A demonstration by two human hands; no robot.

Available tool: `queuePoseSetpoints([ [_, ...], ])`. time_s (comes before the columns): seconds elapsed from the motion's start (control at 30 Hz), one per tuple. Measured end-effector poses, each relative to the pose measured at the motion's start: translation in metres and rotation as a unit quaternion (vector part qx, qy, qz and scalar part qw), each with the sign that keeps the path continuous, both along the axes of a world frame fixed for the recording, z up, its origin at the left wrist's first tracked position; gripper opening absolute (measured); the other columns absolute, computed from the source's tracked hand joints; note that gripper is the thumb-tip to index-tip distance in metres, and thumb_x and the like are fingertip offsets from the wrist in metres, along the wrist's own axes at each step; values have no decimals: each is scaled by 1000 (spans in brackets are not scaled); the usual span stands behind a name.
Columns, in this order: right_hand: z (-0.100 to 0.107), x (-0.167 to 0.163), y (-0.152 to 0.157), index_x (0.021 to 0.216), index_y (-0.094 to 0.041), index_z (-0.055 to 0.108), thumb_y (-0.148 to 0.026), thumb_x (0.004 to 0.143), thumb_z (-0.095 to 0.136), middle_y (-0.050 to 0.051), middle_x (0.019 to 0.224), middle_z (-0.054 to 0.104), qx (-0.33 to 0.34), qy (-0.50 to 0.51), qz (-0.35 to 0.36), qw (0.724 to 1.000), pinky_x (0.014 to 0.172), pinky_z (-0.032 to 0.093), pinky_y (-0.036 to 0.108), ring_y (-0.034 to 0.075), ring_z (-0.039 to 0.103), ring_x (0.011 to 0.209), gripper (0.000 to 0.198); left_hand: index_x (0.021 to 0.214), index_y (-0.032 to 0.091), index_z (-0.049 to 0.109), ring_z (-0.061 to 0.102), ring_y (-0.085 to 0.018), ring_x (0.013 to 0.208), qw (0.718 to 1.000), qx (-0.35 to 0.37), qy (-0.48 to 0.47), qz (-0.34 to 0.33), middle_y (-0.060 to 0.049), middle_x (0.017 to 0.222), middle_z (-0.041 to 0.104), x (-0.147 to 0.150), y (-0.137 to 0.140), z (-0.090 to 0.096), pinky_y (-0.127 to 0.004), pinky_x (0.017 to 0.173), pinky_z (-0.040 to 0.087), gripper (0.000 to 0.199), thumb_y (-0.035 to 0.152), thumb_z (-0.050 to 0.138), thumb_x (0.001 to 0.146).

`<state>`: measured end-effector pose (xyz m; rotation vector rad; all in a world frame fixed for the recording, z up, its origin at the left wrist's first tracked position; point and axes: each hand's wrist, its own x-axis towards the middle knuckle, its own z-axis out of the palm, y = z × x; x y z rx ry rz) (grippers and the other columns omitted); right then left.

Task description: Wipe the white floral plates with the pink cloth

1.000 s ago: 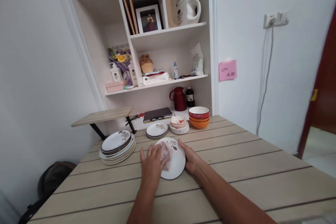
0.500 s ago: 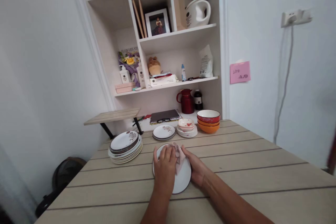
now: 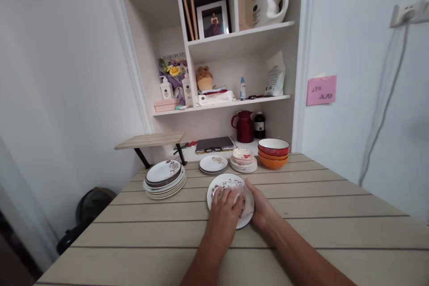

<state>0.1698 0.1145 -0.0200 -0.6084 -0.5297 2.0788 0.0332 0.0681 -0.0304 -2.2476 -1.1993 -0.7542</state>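
Observation:
A white plate (image 3: 231, 180) with a brown leaf pattern and dark rim is in front of me, above the slatted wooden table (image 3: 161, 241). My right hand (image 3: 260, 208) grips the plate by its right edge, thumb near the rim. On the plate's face my left hand (image 3: 225, 210) presses a pale pink cloth (image 3: 247, 205), fingers bent over it. Part of the cloth is hidden under the fingers. I cannot tell whether the plate's lower edge touches the table.
Stacked plates (image 3: 164, 172) stand at the left, and a smaller plate stack (image 3: 213, 164) lies behind my hands. Small dishes (image 3: 243, 161) and stacked red and orange bowls (image 3: 273, 154) are to its right. A raised wooden stand (image 3: 150, 140) borders the back left, before the shelves (image 3: 241, 40).
My left hand and the cloth have slid down across the plate, uncovering the pattern along its upper part. The camera view has shifted slightly.

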Motion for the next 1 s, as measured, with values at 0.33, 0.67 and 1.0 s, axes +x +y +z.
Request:
queuePoseSetpoints([
  [0.33,7,-14,-9,107,-12,64,-51,83,56,12,94,75,-21,-11,-27,999,91,48,39,24,69,89,46,123,30,58,49,-27,117,977,-38,-131,166,-7,128,58,-13,3,14,-56,104,32,38,17,50,88],
  [0.67,15,-2,-4,113,-12,61,-49,87,49,12,97,74,-43,28,-88,995,94,47,42,25,68,93,47,113,30,65,52,-25,107,986,-23,-109,128,-8,113,59,-14,-2,16,-43,92,42,30,21,52,88],
  [1.0,11,-16,-15,109,-11,63,-50,86,52,13,95,74,18,2,11,1000,90,48,38,23,69,87,47,124,23,56,41,-21,132,998,-53,-35,-16,-6,128,60,-9,9,12,-48,112,29,39,13,46,88],
])
